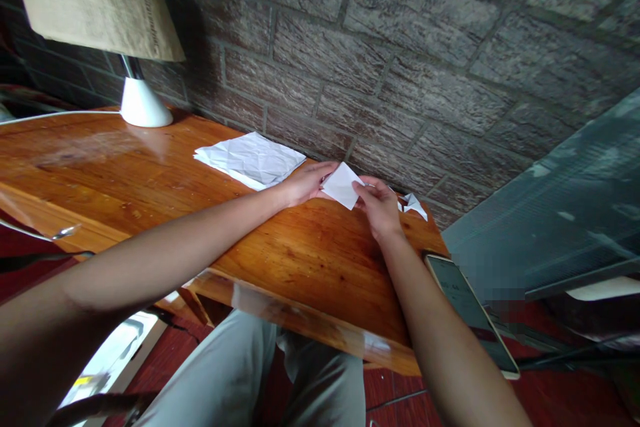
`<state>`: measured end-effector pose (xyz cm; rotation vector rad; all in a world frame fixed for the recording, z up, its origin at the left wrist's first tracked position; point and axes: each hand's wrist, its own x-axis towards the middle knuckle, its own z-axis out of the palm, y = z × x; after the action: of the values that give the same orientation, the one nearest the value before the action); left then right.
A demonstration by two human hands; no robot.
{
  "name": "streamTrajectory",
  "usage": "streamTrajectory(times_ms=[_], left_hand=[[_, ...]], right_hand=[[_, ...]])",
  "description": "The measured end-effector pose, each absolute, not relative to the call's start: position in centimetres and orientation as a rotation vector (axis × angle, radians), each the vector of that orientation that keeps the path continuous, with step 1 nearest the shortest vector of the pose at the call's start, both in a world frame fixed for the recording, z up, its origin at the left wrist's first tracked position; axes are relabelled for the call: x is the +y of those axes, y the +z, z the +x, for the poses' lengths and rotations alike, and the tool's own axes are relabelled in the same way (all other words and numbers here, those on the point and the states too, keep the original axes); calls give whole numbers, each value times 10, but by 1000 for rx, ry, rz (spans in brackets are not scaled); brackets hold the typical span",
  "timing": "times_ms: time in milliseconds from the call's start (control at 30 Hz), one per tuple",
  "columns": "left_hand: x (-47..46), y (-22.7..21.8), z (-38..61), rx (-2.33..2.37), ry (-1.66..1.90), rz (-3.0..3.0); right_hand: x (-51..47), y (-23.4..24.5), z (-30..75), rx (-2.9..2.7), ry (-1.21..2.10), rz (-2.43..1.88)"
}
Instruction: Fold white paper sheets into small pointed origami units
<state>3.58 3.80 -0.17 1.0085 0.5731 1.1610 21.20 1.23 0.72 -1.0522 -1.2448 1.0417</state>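
Note:
A small folded piece of white paper [341,185] is held up just above the wooden table [300,247], between my two hands. My left hand [309,185] grips its left edge, the fingers partly hidden behind it. On the right side, my right hand [379,205] pinches the paper with the thumb on the front face. Left of my left hand lies a stack of creased white paper sheets [253,157]. Behind my right hand, a folded white paper piece [416,205] rests near the table's right end.
A lamp with a white base [145,103] and a fabric shade [100,3] stands at the table's left. A brick wall [310,47] runs along the back edge. A phone [470,310] lies by the right edge, beside my right forearm.

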Motion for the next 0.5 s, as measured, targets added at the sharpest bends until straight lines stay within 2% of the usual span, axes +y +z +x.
streamTrajectory(times_ms=[267, 500], left_hand=[[41, -9, 31, 637, 1189, 1388], [35, 0, 26, 824, 1447, 1781]], right_hand=[[12, 9, 213, -1219, 1014, -1057], [13, 6, 214, -1345, 967, -968]])
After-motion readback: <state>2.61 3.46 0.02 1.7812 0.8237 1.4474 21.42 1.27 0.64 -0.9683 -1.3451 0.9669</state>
